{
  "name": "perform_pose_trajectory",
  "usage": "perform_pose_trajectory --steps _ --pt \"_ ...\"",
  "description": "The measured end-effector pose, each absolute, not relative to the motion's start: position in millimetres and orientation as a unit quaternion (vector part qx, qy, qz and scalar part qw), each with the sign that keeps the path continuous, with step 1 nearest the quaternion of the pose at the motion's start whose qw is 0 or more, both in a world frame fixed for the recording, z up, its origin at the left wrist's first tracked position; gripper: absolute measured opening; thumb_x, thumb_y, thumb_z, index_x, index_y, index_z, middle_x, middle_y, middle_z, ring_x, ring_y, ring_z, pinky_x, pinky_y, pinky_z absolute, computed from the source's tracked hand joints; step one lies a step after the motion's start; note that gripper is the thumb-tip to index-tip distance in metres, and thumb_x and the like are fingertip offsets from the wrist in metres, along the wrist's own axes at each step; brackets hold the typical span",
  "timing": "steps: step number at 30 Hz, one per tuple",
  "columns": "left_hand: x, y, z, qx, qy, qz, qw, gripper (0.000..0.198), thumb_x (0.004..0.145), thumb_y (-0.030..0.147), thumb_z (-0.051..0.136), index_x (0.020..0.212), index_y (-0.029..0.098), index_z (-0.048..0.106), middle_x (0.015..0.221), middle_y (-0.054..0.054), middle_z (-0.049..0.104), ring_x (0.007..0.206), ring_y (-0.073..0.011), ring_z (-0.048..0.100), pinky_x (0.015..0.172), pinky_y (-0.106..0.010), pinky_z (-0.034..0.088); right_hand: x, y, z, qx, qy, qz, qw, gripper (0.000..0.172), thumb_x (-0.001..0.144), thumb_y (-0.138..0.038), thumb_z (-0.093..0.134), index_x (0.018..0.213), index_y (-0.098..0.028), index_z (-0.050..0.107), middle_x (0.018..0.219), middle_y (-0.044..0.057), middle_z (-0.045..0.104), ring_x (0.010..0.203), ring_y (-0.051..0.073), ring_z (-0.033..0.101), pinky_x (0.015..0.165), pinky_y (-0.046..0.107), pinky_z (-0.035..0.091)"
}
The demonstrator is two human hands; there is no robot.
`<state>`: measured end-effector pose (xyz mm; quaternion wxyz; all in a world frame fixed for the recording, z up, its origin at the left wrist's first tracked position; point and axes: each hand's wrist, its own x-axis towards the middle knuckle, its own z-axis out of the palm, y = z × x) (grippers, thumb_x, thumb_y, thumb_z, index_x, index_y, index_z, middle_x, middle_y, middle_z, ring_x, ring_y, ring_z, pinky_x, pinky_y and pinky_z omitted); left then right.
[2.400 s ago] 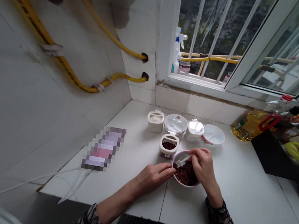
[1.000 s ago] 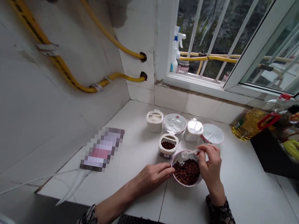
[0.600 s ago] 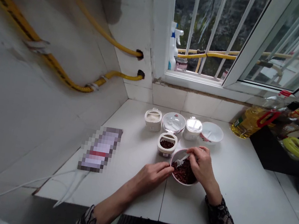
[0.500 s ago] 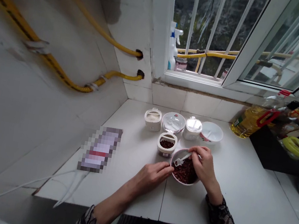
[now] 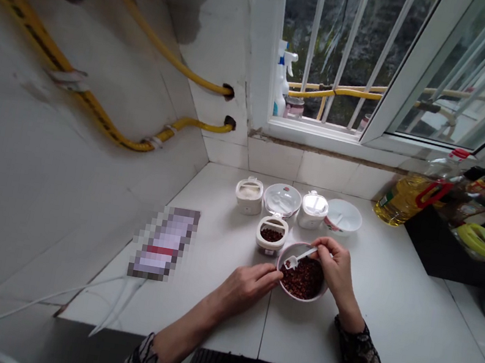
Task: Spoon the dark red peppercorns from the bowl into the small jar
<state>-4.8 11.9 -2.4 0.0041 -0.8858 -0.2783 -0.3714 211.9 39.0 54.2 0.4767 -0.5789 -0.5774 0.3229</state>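
Note:
A bowl (image 5: 322, 293) of dark red, peppercorn-like grains (image 5: 301, 280) stands on the counter in front of me. My left hand (image 5: 248, 285) pinches the left side of its rim. Between the fingers and thumb of my right hand (image 5: 334, 269) is a small white spoon (image 5: 300, 257). The spoon's head sits over the left part of the grains with a few of them in it. Just behind the bowl is a seasoning jar (image 5: 269, 248) with a cream-coloured lid frame; similar dark grains show inside.
Behind stand a jar with pale contents (image 5: 247, 202), a bowl (image 5: 283, 193), a white-lidded jar (image 5: 313, 212) and a shallow bowl (image 5: 347, 216). An oil bottle (image 5: 399, 198) and a black condiment rack (image 5: 434, 241) are at right. A blurred-out phone-like object (image 5: 164, 243) with a white cable lies left.
My right hand has shifted slightly right and pulled back along the spoon handle, showing more of the spoon and grains. My left hand stays at the bowl's rim. The view has shifted slightly.

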Motion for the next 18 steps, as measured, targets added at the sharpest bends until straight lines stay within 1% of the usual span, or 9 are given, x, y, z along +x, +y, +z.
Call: perform_pose_trajectory --steps 5,7,9,11,13,16,18 --pt "-5 12 -6 -0.886 -0.280 -0.370 0.011 0.018 0.102 0.020 0.040 0.108 0.015 0.056 0.096 -0.008 0.068 0.079 -0.0136 0.068 0.063 -0.020 0.056 214 43 53 -0.580 -0.550 0.350 0.489 0.017 0.073 -0.032 0.052 0.073 -0.019 0.064 0.053 0.000 0.063 0.053 0.018 0.058 0.054 0.028 0.044" --pt "-5 12 -6 -0.886 -0.280 -0.369 0.011 0.017 0.101 0.020 0.040 0.107 0.015 0.056 0.095 -0.007 0.068 0.078 -0.0135 0.068 0.062 -0.019 0.055 213 44 54 -0.571 -0.537 0.354 0.509 0.018 0.075 -0.034 0.053 0.076 -0.019 0.063 0.054 0.000 0.064 0.054 0.018 0.060 0.055 0.029 0.046" --pt "-5 12 -7 -0.887 -0.280 -0.366 0.010 0.016 0.101 0.020 0.041 0.107 0.015 0.055 0.095 -0.007 0.068 0.077 -0.0138 0.068 0.061 -0.020 0.055 208 43 55 -0.560 -0.537 0.333 0.535 0.019 0.079 -0.034 0.052 0.082 -0.019 0.063 0.060 0.001 0.066 0.059 0.019 0.063 0.058 0.030 0.048" --pt "-4 12 -7 -0.888 -0.281 -0.363 0.008 0.016 0.101 0.020 0.041 0.108 0.016 0.055 0.095 -0.007 0.068 0.076 -0.0141 0.068 0.061 -0.020 0.055 201 42 56 -0.546 -0.564 0.279 0.553 0.019 0.085 -0.033 0.050 0.088 -0.019 0.063 0.072 0.003 0.070 0.066 0.020 0.067 0.063 0.031 0.050" --pt "-4 13 -7 -0.890 -0.280 -0.360 0.008 0.016 0.100 0.019 0.042 0.110 0.015 0.054 0.094 -0.007 0.068 0.076 -0.0141 0.068 0.061 -0.020 0.056 194 40 56 -0.521 -0.629 0.191 0.544 0.018 0.090 -0.028 0.048 0.093 -0.020 0.063 0.082 0.005 0.071 0.076 0.021 0.067 0.073 0.035 0.051" --pt "-4 13 -8 -0.889 -0.282 -0.361 0.009 0.017 0.099 0.018 0.042 0.110 0.015 0.055 0.095 -0.008 0.068 0.077 -0.0139 0.068 0.062 -0.020 0.056 187 39 56 -0.445 -0.757 0.059 0.476 0.022 0.090 -0.015 0.044 0.096 -0.022 0.064 0.088 0.006 0.072 0.083 0.022 0.065 0.085 0.041 0.047" --pt "-4 13 -9 -0.888 -0.285 -0.360 0.009 0.018 0.099 0.019 0.042 0.111 0.016 0.055 0.097 -0.008 0.068 0.078 -0.0139 0.069 0.063 -0.020 0.056 186 38 56 -0.400 -0.804 0.008 0.440 0.027 0.089 -0.009 0.042 0.098 -0.022 0.064 0.090 0.005 0.073 0.083 0.022 0.064 0.088 0.042 0.045"
